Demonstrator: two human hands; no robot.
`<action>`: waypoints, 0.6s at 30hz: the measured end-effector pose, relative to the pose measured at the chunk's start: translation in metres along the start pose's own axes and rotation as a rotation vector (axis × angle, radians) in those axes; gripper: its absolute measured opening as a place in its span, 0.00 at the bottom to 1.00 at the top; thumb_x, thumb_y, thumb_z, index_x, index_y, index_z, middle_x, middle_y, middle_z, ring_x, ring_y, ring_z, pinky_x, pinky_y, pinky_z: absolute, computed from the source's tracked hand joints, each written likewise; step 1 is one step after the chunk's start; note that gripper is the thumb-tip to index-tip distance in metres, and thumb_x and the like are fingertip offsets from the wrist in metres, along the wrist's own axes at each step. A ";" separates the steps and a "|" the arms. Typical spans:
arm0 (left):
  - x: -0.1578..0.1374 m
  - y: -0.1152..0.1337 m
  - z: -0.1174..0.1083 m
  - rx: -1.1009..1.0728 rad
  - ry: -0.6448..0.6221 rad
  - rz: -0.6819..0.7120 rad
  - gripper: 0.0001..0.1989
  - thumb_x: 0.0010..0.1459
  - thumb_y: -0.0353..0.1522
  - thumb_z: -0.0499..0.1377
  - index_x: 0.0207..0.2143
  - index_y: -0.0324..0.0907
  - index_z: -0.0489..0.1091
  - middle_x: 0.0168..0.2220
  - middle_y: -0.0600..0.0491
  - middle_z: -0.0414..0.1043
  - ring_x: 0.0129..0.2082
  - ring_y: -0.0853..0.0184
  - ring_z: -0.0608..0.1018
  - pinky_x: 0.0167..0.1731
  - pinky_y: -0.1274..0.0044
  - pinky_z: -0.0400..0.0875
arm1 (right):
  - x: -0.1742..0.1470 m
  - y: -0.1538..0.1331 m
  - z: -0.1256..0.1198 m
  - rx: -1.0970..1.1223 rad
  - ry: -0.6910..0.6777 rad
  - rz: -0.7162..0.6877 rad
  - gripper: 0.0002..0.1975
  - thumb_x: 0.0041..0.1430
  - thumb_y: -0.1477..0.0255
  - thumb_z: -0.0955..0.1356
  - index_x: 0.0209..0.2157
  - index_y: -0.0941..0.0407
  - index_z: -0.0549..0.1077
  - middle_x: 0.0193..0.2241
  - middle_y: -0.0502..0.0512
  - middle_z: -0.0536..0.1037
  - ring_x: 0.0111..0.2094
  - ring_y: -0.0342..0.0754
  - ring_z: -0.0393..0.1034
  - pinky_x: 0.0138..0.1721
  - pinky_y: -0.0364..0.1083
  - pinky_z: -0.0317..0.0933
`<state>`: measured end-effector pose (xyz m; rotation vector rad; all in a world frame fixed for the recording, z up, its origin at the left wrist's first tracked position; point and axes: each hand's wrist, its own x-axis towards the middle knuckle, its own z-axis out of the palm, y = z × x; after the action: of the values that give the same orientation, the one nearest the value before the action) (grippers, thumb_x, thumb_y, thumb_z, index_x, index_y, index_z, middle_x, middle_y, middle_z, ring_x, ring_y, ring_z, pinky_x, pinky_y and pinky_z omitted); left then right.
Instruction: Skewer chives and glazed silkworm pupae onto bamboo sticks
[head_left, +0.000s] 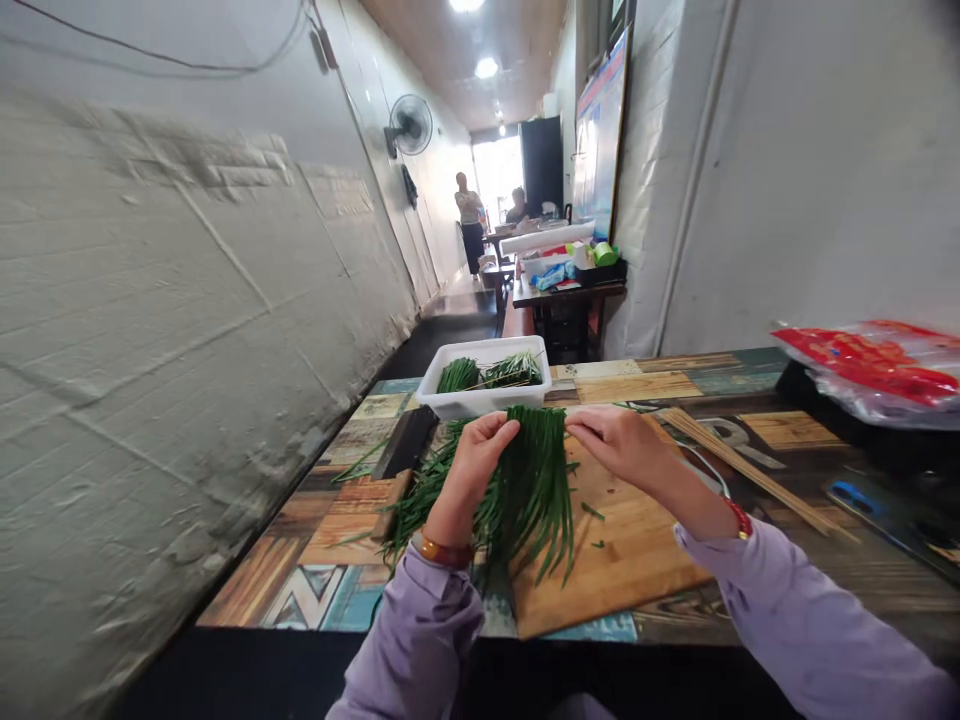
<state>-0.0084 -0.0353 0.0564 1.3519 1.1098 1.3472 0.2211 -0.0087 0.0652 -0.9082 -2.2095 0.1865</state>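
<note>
A row of long green chives (534,470) hangs like a curtain between my hands, above the left part of a wooden cutting board (630,560). My left hand (484,450) pinches its upper left edge, thumb against the fingers. At the upper right edge, my right hand (611,440) has its fingertips pressed together on the chives. Whether a skewer runs through them is hidden. More loose chives (427,490) lie to the left, beside and behind my left hand. Bamboo skewers (742,465) lie in a bundle right of the board.
Behind my hands stands a white plastic tub (484,405) with bundled chives inside. A dark block-like object (405,440) lies at left. Red printed plastic packaging (877,365) and a blue-edged phone-like object (862,500) are at right. Two people are farther down the room.
</note>
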 end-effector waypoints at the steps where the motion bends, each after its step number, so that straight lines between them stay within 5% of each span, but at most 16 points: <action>1: -0.004 0.006 0.001 0.005 -0.007 0.015 0.19 0.50 0.45 0.67 0.30 0.37 0.74 0.28 0.55 0.72 0.29 0.71 0.69 0.34 0.78 0.64 | -0.002 -0.006 -0.006 -0.017 0.012 -0.011 0.10 0.66 0.72 0.65 0.37 0.53 0.79 0.37 0.54 0.83 0.39 0.50 0.77 0.41 0.46 0.66; 10: -0.045 0.038 0.009 0.024 -0.083 0.070 0.19 0.52 0.45 0.67 0.31 0.36 0.75 0.28 0.55 0.73 0.28 0.72 0.70 0.33 0.79 0.63 | -0.030 -0.040 -0.028 -0.068 0.060 -0.031 0.10 0.67 0.71 0.64 0.36 0.53 0.77 0.36 0.54 0.83 0.39 0.50 0.77 0.40 0.46 0.65; 18: -0.066 0.068 -0.004 0.141 -0.213 0.116 0.22 0.51 0.41 0.68 0.46 0.38 0.76 0.40 0.47 0.79 0.39 0.64 0.77 0.43 0.74 0.69 | -0.044 -0.056 -0.034 -0.099 0.000 -0.076 0.10 0.68 0.71 0.63 0.36 0.53 0.76 0.34 0.53 0.82 0.35 0.48 0.76 0.36 0.45 0.63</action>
<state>-0.0123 -0.1134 0.1108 1.6435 1.0092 1.1906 0.2348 -0.0833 0.0863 -0.8755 -2.2654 0.0416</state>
